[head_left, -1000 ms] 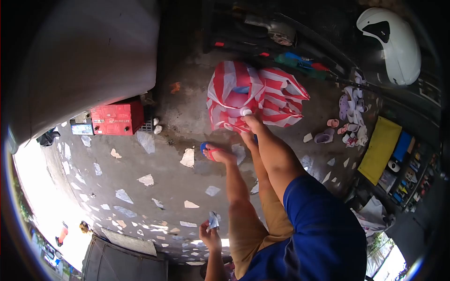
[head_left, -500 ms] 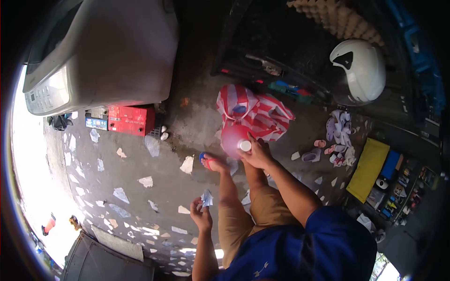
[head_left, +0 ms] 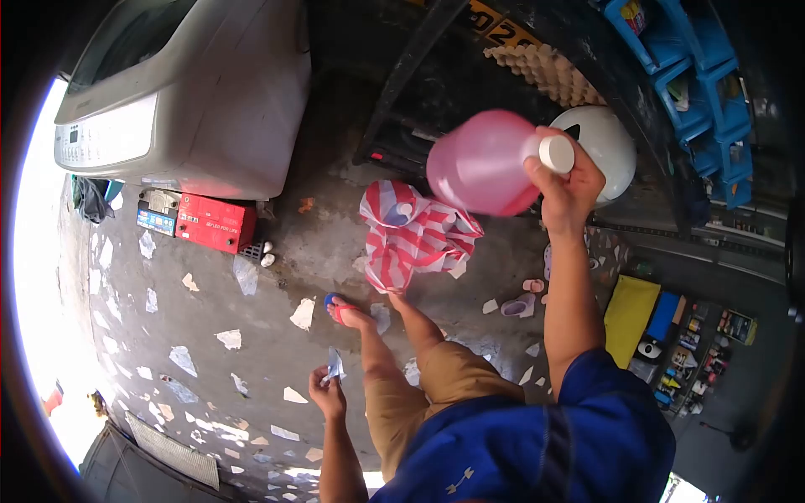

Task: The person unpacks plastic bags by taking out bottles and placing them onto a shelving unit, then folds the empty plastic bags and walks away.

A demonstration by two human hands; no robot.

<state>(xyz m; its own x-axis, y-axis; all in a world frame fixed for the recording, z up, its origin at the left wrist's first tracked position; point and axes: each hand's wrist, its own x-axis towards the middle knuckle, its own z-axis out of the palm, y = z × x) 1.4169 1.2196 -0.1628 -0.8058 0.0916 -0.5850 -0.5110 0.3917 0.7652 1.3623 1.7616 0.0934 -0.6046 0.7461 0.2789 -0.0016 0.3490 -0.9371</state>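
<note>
- Pink bottle (head_left: 482,163): we've raised it clear of the striped bag (head_left: 423,243), right hand (head_left: 572,191) closed around its neck.
- Our left hand (head_left: 329,396) pinches a bluish piece (head_left: 335,365).

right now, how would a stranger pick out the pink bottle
Find the red-and-white striped bag on the floor, then go up and right in the picture to the right hand. It grips the bottle near its white cap; its pink colour sets it apart from the white helmet behind.
</note>
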